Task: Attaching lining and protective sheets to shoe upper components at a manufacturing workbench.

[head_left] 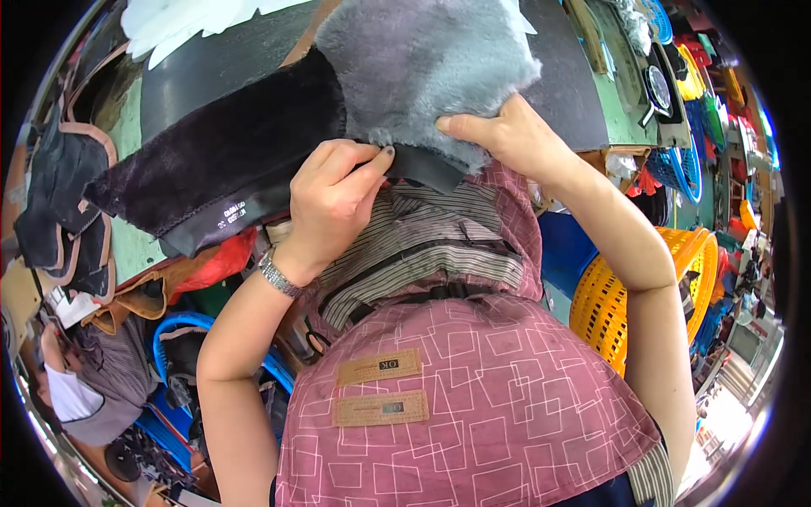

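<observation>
A grey fur piece (422, 59) lies over a long dark purple fur strip (220, 148) on a dark mat (211, 59) at the near edge of the green worktable. My left hand (334, 198) pinches the black backing edge of the dark strip just below where the two furs meet. My right hand (507, 131) grips the lower right edge of the grey fur, thumb pressed into the pile. A watch sits on my left wrist. My pink patterned apron (456, 397) fills the lower middle of the view.
White cut pieces (182, 21) lie at the table's far left. Black and tan cut parts (59, 203) are piled at the left edge. A yellow basket (638, 287) and blue crates (676, 165) stand to the right, a blue bin (182, 325) at lower left. A person in a mask sits at far lower left.
</observation>
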`<act>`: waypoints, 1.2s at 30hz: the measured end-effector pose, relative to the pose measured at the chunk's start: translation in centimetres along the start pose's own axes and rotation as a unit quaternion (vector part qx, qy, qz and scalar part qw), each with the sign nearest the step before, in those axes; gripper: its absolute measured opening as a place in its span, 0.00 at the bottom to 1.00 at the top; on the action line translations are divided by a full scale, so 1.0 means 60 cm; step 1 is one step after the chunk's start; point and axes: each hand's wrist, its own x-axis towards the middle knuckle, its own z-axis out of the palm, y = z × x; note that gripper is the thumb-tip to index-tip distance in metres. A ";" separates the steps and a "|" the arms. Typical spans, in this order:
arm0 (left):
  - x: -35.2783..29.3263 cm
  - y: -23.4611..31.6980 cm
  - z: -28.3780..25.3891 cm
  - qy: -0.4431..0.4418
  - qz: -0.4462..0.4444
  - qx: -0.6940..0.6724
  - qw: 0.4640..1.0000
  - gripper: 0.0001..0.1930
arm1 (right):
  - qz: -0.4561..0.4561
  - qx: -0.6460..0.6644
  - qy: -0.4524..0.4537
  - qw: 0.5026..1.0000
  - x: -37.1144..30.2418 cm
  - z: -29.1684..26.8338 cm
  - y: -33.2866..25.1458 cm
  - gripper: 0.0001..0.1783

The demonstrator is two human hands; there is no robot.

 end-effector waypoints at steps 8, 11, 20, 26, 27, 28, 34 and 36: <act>0.009 -0.008 -0.011 -0.076 0.087 0.046 0.992 0.14 | 0.034 -0.099 -0.071 0.992 -0.013 -0.012 -0.037 0.25; 0.015 -0.011 -0.017 -0.131 0.113 0.036 0.984 0.15 | -0.054 -0.150 -0.155 0.975 -0.037 -0.024 -0.011 0.28; 0.016 -0.017 -0.004 -0.121 0.110 -0.026 0.986 0.15 | -0.427 -0.472 0.059 0.770 0.001 -0.043 0.065 0.18; 0.027 -0.014 0.004 -0.103 0.099 -0.013 0.990 0.15 | -0.447 -0.412 -0.043 0.793 0.066 -0.078 0.079 0.23; 0.026 -0.012 0.004 -0.116 0.099 -0.009 0.988 0.15 | -0.439 -0.415 -0.056 0.795 0.062 -0.079 0.072 0.24; 0.025 -0.011 0.003 -0.129 0.100 -0.006 0.987 0.15 | -0.430 -0.418 -0.069 0.797 0.057 -0.080 0.063 0.24; 0.031 -0.002 -0.002 -0.186 0.079 0.012 0.979 0.13 | -0.379 -0.439 -0.145 0.802 -0.002 -0.070 0.009 0.29; 0.036 0.001 -0.001 -0.182 0.075 0.013 0.980 0.13 | -0.377 -0.422 -0.075 0.821 -0.053 -0.041 0.000 0.28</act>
